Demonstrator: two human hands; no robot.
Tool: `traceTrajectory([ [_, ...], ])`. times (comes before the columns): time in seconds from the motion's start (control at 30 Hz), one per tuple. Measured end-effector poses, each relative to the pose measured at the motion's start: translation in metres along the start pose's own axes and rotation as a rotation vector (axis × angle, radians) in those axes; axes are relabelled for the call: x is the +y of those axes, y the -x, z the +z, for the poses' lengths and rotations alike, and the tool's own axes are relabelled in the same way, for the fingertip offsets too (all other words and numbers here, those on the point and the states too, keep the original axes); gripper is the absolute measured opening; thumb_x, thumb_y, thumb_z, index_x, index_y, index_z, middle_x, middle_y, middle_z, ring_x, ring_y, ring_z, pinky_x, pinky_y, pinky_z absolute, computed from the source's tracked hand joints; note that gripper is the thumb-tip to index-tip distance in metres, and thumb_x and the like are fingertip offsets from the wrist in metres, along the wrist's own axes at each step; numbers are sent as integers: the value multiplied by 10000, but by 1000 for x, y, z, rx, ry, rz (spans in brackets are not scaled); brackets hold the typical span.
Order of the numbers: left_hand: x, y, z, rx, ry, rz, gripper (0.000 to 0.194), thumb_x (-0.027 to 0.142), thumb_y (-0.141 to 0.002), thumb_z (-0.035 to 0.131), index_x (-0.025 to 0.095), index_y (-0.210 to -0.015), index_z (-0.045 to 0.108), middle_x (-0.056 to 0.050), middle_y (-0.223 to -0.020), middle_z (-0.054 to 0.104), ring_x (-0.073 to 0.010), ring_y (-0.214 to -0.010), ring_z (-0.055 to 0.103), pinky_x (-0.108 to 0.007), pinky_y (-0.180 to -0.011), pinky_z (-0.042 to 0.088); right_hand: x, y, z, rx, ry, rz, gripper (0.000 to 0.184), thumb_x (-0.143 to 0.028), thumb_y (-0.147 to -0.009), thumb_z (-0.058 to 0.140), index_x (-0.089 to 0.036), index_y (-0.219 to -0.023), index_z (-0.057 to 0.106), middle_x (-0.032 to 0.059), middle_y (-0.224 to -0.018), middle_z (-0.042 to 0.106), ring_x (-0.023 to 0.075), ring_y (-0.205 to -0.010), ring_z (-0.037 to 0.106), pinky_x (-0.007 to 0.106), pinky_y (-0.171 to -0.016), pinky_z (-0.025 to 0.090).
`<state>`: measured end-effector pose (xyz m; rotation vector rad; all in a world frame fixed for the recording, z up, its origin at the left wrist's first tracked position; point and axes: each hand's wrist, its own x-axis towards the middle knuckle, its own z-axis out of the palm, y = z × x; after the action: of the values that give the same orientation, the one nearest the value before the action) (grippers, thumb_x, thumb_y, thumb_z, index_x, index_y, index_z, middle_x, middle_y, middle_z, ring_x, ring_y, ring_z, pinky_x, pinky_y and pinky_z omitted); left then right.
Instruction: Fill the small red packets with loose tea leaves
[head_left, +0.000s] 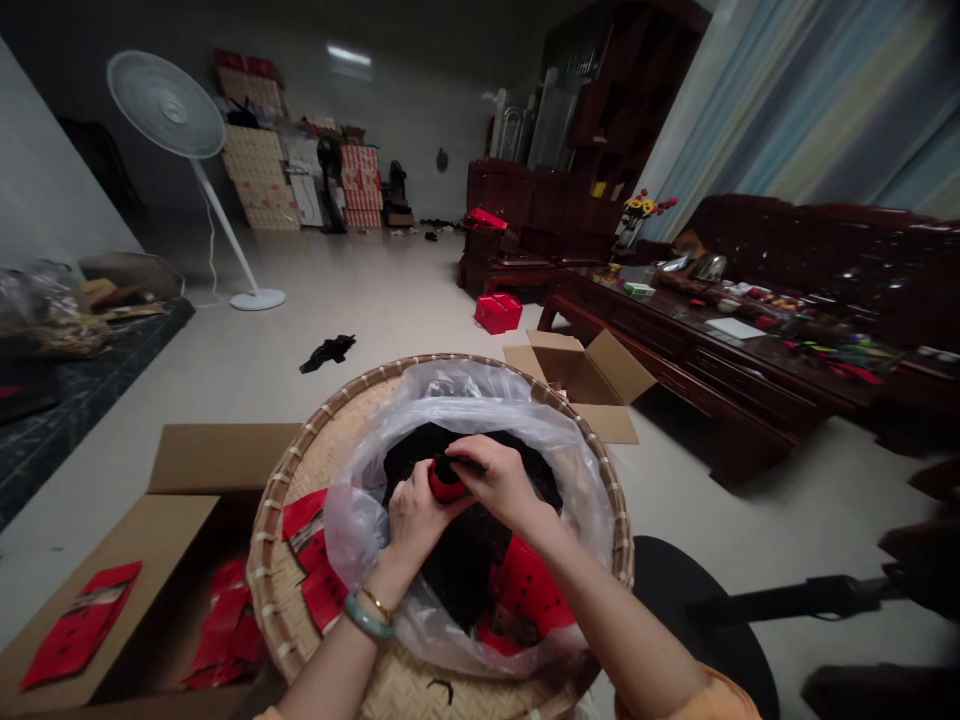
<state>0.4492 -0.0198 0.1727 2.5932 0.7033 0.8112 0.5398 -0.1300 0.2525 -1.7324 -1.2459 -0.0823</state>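
My left hand [417, 518] is wrapped around a small red pouch [445, 488], holding it upright with its mouth facing up. At that mouth, my right hand [504, 482] pinches some dark dried material [466, 462]; its exact kind is unclear. Both hands are over a large clear plastic bag [349, 525], folded open and filled with more black material [457, 565]. Red packets [529, 590] lie inside the bag at its near right. The bag sits in a round woven bamboo tray [264, 590], where other red packets [322, 590] rest at the left.
An open cardboard box [161, 540] with red packets stands at the left. Another open carton [607, 425] lies beyond the tray, near a red box [498, 313] and a cluttered wooden table [675, 330]. A black stool [697, 640] is at the right, a white fan [225, 220] farther back.
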Motion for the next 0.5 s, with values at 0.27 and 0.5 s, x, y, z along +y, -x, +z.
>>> traceTrajectory([
  [0.27, 0, 1, 2, -36, 6, 25, 672, 618, -593, 669, 148, -1038, 487, -100, -777, 665, -280, -706, 646, -316, -583, 441, 2, -18, 0, -308, 8, -8, 367, -113, -808, 512, -194, -1158, 587, 80, -1149, 626, 184, -1076, 563, 338, -937, 431],
  [0.5, -1, 0, 1, -136, 178, -57, 533, 522, -626, 691, 186, -999, 512, -48, -766, 665, -233, -690, 647, -278, -578, 428, 14, -27, 0, -130, -120, 131, 202, -162, -824, 517, -197, -916, 694, 43, -921, 703, 163, -866, 645, 299, -807, 493],
])
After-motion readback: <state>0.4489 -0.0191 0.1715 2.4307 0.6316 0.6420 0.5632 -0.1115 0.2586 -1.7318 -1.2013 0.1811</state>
